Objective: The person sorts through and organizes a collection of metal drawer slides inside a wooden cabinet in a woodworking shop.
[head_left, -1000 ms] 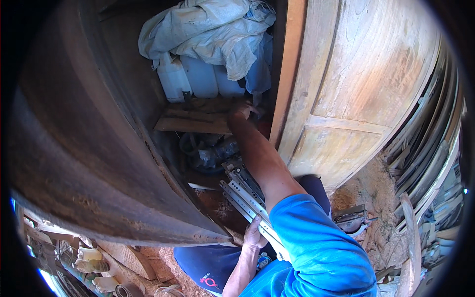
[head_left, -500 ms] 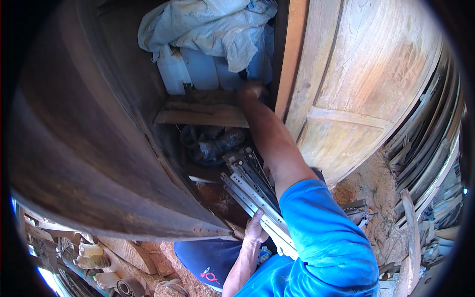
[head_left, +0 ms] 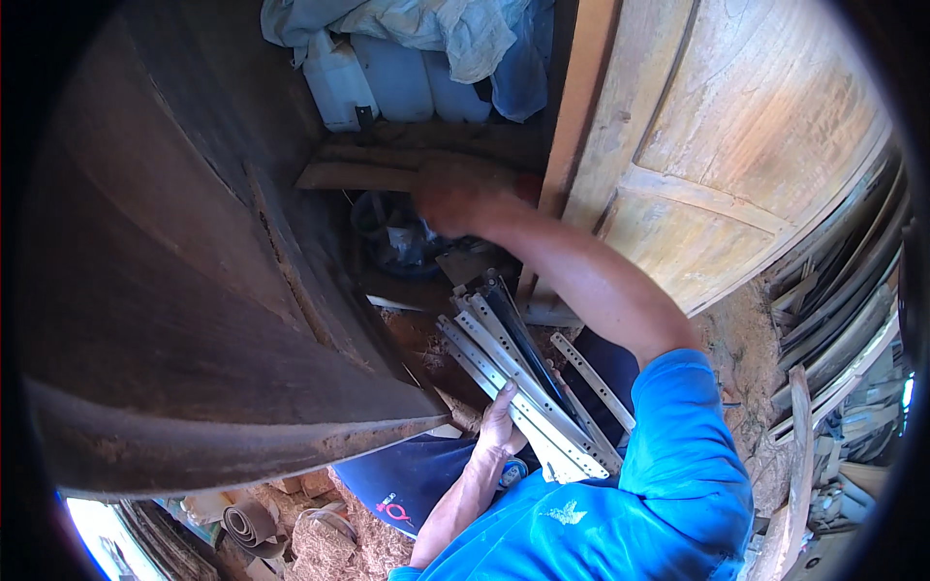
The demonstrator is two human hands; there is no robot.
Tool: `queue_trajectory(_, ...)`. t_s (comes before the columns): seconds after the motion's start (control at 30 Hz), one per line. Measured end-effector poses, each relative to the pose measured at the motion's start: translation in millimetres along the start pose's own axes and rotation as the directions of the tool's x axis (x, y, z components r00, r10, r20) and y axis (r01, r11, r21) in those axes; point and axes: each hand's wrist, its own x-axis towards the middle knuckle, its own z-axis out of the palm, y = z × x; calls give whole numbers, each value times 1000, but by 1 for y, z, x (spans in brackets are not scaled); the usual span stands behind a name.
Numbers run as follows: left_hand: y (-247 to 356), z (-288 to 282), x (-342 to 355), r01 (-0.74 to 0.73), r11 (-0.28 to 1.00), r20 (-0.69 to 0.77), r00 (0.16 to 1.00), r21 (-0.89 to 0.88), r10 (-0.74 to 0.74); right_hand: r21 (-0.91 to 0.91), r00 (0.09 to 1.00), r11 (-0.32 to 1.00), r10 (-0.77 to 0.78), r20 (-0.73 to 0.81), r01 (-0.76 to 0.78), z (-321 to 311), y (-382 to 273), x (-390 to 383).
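Note:
My left hand [head_left: 499, 424] is wrapped round a bundle of metal drawer slides [head_left: 542, 416], long pale strips with holes, some of them dark. The bundle slants up from my lap toward the open cabinet. Stretched forward, my right hand [head_left: 450, 201] is at the front of the cabinet's wooden shelf [head_left: 354, 176]. Motion smears its fingers, so I cannot make out whether it holds anything. Below that hand, in the cabinet's lower part, lies a dark round container [head_left: 373, 228] with clear plastic in it.
White plastic jugs [head_left: 397, 82] stand on the shelf under a pale woven sack [head_left: 465, 29]. A dark wooden door [head_left: 194, 290] rises on the left, a lighter panelled door [head_left: 765, 107] on the right. Wood strips [head_left: 843, 320] are stacked far right; sawdust [head_left: 339, 552] covers the floor.
My right hand has come back from beside the jugs, down and left to the shelf's front edge. My left hand keeps its hold on the drawer slides. The view has shifted slightly.

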Motion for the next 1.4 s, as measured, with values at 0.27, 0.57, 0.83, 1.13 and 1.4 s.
queue_trajectory(0.27,4,-17,-8,-95,995,8,995,22,95,72,996,997,-12,85,6,112,28,19)
queue_trajectory(0.57,1,-25,-7,-112,992,-47,992,56,115,440,973,883,219,-76,-165,223,42,59)
queue_trajectory(0.83,-9,-98,-1,58,972,125,992,-228,-29,298,967,953,118,-226,-46,287,51,84)
queue_trajectory(1.13,-6,-60,13,-26,992,62,997,-121,34,325,984,945,83,-160,-27,255,37,97)
queue_trajectory(1.4,-2,-65,31,-83,992,58,994,-92,89,351,987,936,65,-150,-8,241,47,107)
